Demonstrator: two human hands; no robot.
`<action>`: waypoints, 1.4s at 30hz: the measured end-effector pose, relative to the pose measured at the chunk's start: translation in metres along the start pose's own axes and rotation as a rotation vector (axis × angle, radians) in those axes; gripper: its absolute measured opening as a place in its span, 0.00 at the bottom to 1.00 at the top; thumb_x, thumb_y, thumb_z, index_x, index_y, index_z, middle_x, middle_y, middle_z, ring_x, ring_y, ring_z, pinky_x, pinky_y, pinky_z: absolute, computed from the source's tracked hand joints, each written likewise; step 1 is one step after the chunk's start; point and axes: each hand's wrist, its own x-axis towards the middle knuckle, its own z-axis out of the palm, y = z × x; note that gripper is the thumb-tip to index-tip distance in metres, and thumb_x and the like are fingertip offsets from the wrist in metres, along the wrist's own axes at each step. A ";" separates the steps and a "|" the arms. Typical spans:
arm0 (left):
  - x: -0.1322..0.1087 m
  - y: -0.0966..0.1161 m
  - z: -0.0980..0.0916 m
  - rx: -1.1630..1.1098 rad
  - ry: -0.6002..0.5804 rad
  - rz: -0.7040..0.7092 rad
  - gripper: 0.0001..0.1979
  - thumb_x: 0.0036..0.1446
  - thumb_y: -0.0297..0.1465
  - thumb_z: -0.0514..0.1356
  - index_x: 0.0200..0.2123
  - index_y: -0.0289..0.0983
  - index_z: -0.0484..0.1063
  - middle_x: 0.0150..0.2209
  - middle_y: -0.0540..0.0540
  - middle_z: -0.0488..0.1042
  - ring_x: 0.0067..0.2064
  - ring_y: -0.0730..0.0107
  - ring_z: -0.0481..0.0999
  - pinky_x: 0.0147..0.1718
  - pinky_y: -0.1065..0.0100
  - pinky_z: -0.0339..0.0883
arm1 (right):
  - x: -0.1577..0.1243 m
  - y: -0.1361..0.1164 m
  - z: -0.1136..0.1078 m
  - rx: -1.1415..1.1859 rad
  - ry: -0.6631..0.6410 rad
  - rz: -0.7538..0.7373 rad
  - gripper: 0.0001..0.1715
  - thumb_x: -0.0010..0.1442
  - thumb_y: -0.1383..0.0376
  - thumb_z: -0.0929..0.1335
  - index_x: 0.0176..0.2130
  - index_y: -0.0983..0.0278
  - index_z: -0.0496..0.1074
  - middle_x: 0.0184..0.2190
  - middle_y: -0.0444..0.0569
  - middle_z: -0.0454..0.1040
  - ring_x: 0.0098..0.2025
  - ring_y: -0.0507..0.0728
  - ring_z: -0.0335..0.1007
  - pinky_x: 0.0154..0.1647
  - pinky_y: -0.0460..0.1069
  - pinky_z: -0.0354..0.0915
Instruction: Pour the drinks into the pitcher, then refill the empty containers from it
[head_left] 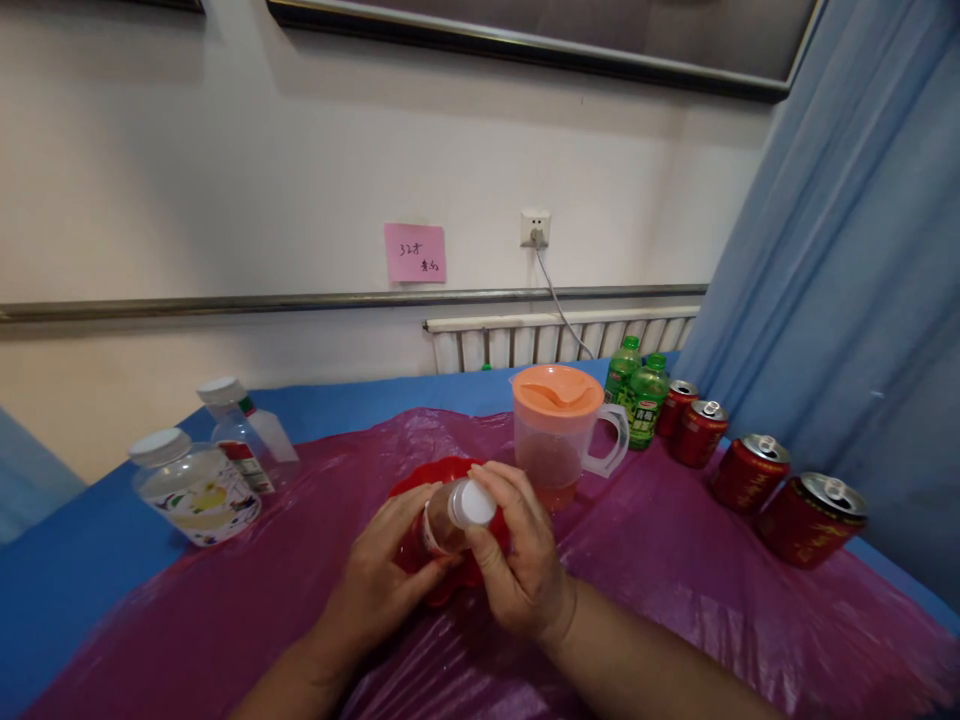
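Note:
A clear bottle (442, 518) with a white cap (475, 503) stands between my hands, in front of or over a red basin (431, 475). My left hand (386, 560) is wrapped round the bottle's body, thumb on the near side. At the top, the fingers of my right hand (521, 545) close on the white cap. The bottle leans slightly to the right. Its lower part and most of the basin are hidden by my hands. Just behind my right hand is a plastic pitcher (544, 450) with an orange lid (556, 390).
Two clear jars with white caps, a round one (199, 490) and a squarish one (251, 435), stand at left. Green bottles (646, 400) and several red cans (750, 472) line the right side. Purple plastic sheeting (660, 610) covers the blue tabletop (45, 590).

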 end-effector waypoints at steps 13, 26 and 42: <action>-0.002 0.003 -0.001 -0.015 -0.005 0.017 0.27 0.60 0.42 0.68 0.61 0.45 0.70 0.56 0.42 0.79 0.55 0.53 0.80 0.55 0.52 0.75 | 0.001 0.004 0.004 0.063 0.071 0.111 0.22 0.63 0.61 0.72 0.55 0.59 0.68 0.47 0.52 0.73 0.50 0.60 0.73 0.52 0.58 0.72; -0.005 0.000 0.000 -0.002 -0.016 0.012 0.29 0.59 0.41 0.70 0.61 0.44 0.69 0.57 0.41 0.78 0.56 0.52 0.79 0.56 0.52 0.74 | -0.004 0.000 -0.002 0.130 -0.041 0.090 0.34 0.70 0.66 0.63 0.72 0.59 0.54 0.65 0.57 0.66 0.65 0.62 0.65 0.65 0.62 0.64; -0.005 0.000 0.001 -0.020 0.009 0.005 0.28 0.59 0.41 0.70 0.60 0.43 0.70 0.56 0.41 0.79 0.55 0.53 0.80 0.54 0.54 0.75 | -0.004 0.000 0.000 0.102 0.008 0.049 0.27 0.68 0.66 0.65 0.65 0.57 0.63 0.56 0.54 0.72 0.60 0.62 0.68 0.63 0.62 0.65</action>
